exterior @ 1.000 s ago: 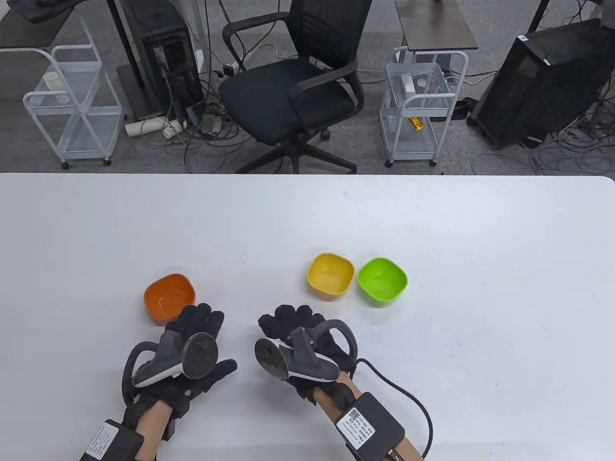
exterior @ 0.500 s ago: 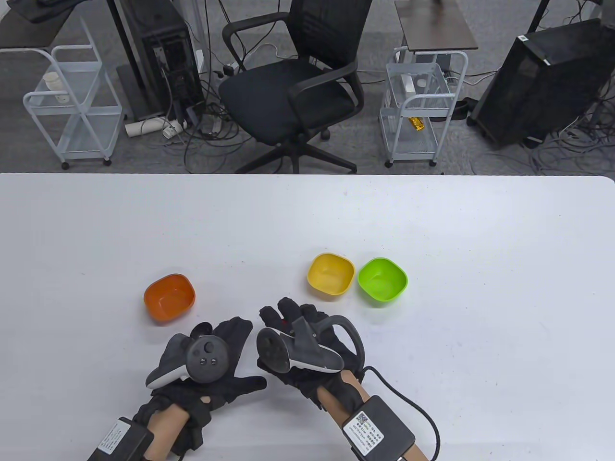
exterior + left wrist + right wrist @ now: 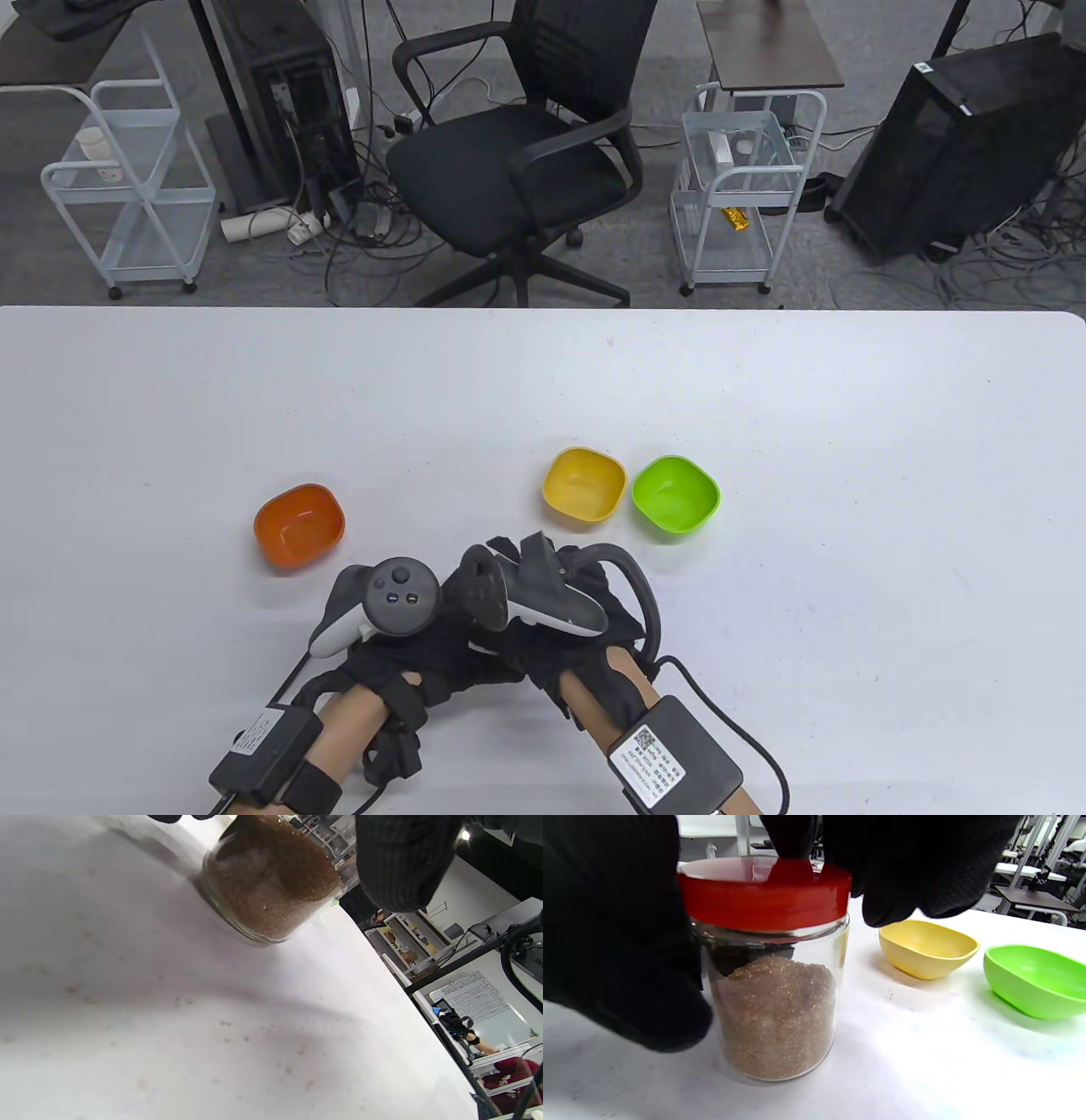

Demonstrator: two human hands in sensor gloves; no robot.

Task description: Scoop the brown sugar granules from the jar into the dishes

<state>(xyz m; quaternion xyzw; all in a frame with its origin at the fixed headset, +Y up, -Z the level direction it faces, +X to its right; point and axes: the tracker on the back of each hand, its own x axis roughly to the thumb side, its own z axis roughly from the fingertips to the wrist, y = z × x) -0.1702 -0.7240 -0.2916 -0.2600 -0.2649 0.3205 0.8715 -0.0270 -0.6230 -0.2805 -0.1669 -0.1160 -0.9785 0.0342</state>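
Note:
A glass jar (image 3: 774, 1014) of brown sugar granules with a red lid (image 3: 763, 897) stands on the white table (image 3: 764, 390). In the table view both hands and their trackers hide it. My right hand (image 3: 502, 553) grips the lid from above, with fingers (image 3: 916, 866) over its rim. My left hand (image 3: 433, 632) holds the jar's body, which the left wrist view (image 3: 271, 887) shows close by. An orange dish (image 3: 299, 525) sits to the left. A yellow dish (image 3: 584, 484) and a green dish (image 3: 675, 496) sit side by side behind the jar on the right. All three dishes are empty.
The yellow dish (image 3: 927, 948) and the green dish (image 3: 1035, 980) stand a short way right of the jar. A few spilled granules lie on the table (image 3: 220, 1023). An office chair (image 3: 517, 144) and wire carts stand beyond the table's far edge.
My left hand has moved right from beside the orange dish to meet my right hand at the jar. My right hand has turned and closed over the lid.

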